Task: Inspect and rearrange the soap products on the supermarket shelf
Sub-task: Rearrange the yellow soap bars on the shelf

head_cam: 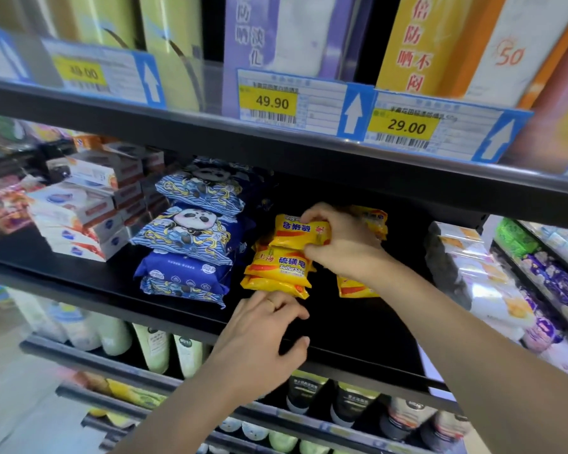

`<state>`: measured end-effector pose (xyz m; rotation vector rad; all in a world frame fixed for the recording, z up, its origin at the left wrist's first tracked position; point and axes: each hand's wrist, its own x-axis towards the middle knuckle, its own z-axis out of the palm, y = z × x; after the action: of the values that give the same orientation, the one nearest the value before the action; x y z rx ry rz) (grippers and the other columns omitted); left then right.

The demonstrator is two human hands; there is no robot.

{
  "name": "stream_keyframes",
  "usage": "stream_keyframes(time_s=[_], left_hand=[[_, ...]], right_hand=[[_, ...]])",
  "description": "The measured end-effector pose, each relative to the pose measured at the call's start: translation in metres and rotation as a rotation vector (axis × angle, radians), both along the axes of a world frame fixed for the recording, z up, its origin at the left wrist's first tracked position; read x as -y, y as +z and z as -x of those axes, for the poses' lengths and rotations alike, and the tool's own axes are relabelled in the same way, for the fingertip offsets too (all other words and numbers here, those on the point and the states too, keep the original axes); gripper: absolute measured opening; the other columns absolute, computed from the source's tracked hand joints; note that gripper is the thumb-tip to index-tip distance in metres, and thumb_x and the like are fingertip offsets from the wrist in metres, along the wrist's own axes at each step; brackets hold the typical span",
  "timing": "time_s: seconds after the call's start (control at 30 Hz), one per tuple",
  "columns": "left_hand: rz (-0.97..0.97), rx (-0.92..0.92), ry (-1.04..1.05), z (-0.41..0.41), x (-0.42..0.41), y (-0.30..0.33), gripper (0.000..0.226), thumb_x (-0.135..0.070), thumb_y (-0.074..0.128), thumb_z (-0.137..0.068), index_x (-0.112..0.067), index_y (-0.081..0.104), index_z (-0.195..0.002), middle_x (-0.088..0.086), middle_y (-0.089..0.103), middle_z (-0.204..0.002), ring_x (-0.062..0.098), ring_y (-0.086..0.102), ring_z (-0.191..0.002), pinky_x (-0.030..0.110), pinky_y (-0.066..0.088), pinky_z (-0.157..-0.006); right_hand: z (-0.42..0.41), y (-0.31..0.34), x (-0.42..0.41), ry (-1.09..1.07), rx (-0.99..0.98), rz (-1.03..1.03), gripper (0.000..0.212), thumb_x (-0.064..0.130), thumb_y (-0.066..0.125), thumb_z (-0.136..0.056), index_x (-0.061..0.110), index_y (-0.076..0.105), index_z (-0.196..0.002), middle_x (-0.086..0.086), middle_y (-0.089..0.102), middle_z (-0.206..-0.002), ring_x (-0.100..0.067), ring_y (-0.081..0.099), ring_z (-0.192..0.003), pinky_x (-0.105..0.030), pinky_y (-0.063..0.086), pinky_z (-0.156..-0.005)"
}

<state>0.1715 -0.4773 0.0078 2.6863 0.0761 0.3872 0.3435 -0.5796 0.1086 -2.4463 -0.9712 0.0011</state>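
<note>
A stack of yellow sulfur soap packs (277, 271) stands on the black shelf (358, 326). My right hand (338, 239) grips the top yellow pack (297, 232), which lies upside down on the stack. More yellow packs lie behind my right hand (371, 219) and under my wrist (351, 288). My left hand (263, 332) rests at the shelf's front, fingers relaxed, fingertips touching the bottom of the yellow stack. It wears a ring.
Blue panda-print soap packs (191, 231) are stacked left of the yellow ones, with white boxed soaps (82, 217) further left. Clear-wrapped multipacks (479, 280) stand on the right. Price tags (273, 103) hang on the shelf above. Bottles (151, 348) fill the lower shelf.
</note>
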Motion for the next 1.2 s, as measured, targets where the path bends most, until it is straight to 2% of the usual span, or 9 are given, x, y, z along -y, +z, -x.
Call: stream_keyframes(time_s=[0.2,0.33,0.47,0.63,0.7,0.77,0.83,1.03,1.2], left_hand=[[-0.011,0.028,0.007,-0.001,-0.002,-0.004,0.04,-0.061,0.04,-0.09,-0.046,0.051,-0.125,-0.031,0.043,-0.127,-0.002,0.035,-0.12,0.025,0.033,-0.1],[-0.014,0.048,0.021,-0.002,0.0,-0.005,0.039,-0.061,0.039,-0.089,-0.046,0.048,-0.124,-0.03,0.041,-0.126,-0.001,0.034,-0.12,0.025,0.033,-0.101],[-0.02,0.065,0.01,-0.002,-0.001,-0.007,0.04,-0.061,0.038,-0.09,-0.045,0.049,-0.125,-0.031,0.041,-0.127,-0.001,0.034,-0.121,0.025,0.033,-0.102],[-0.029,0.087,0.004,-0.002,-0.003,-0.011,0.041,-0.062,0.038,-0.089,-0.047,0.049,-0.126,-0.032,0.041,-0.127,-0.004,0.033,-0.12,0.023,0.033,-0.101],[-0.027,0.087,0.01,-0.002,-0.003,-0.012,0.042,-0.063,0.037,-0.088,-0.047,0.05,-0.125,-0.032,0.041,-0.126,-0.005,0.034,-0.12,0.023,0.033,-0.1],[-0.02,0.092,0.021,-0.004,-0.002,-0.012,0.043,-0.064,0.037,-0.086,-0.048,0.051,-0.123,-0.032,0.043,-0.125,-0.005,0.035,-0.119,0.023,0.034,-0.101],[-0.017,0.088,0.03,-0.007,0.0,-0.01,0.045,-0.066,0.037,-0.084,-0.048,0.052,-0.122,-0.032,0.043,-0.123,-0.004,0.035,-0.118,0.024,0.033,-0.101],[-0.015,0.073,-0.01,-0.02,0.015,-0.005,0.044,-0.063,0.038,-0.087,-0.046,0.054,-0.124,-0.029,0.047,-0.124,0.0,0.038,-0.12,0.026,0.034,-0.105],[-0.038,0.069,0.009,-0.02,0.016,-0.008,0.043,-0.065,0.034,-0.088,-0.048,0.055,-0.122,-0.031,0.044,-0.123,-0.002,0.037,-0.116,0.024,0.034,-0.099]], right_hand=[[-0.015,-0.006,-0.03,-0.003,0.012,0.076,0.045,0.034,0.075,-0.079,0.051,0.051,-0.113,0.012,0.054,-0.127,-0.022,0.048,-0.125,-0.047,0.048,-0.103],[-0.014,-0.009,-0.038,0.002,0.042,0.127,0.042,0.033,0.072,-0.087,0.049,0.053,-0.122,0.008,0.052,-0.133,-0.024,0.043,-0.131,-0.046,0.045,-0.106],[-0.013,-0.007,-0.033,0.036,-0.048,0.071,0.043,0.033,0.07,-0.086,0.053,0.056,-0.121,0.012,0.051,-0.135,-0.023,0.045,-0.13,-0.042,0.049,-0.102],[-0.008,-0.004,0.001,0.003,-0.003,-0.065,0.036,0.027,0.062,-0.094,0.047,0.058,-0.124,0.016,0.052,-0.131,-0.013,0.055,-0.113,-0.026,0.047,-0.086],[-0.008,-0.007,0.025,-0.034,0.029,-0.057,0.038,0.023,0.063,-0.093,0.046,0.059,-0.123,0.017,0.056,-0.132,-0.012,0.056,-0.118,-0.027,0.047,-0.094],[-0.008,-0.014,0.053,-0.053,0.096,0.029,0.04,0.024,0.065,-0.09,0.044,0.058,-0.124,0.013,0.054,-0.137,-0.016,0.047,-0.129,-0.034,0.045,-0.105],[-0.005,-0.024,0.078,-0.064,0.118,0.101,0.042,0.025,0.066,-0.09,0.04,0.058,-0.128,0.01,0.05,-0.14,-0.02,0.04,-0.134,-0.038,0.041,-0.109],[-0.002,-0.059,0.117,-0.06,0.18,0.249,0.057,0.037,0.068,-0.089,0.04,0.05,-0.142,0.009,0.047,-0.146,-0.023,0.043,-0.133,-0.04,0.042,-0.109],[-0.004,-0.073,0.121,-0.032,0.116,0.103,0.047,0.033,0.072,-0.091,0.032,0.055,-0.136,0.005,0.042,-0.146,-0.021,0.045,-0.133,-0.036,0.043,-0.109]])
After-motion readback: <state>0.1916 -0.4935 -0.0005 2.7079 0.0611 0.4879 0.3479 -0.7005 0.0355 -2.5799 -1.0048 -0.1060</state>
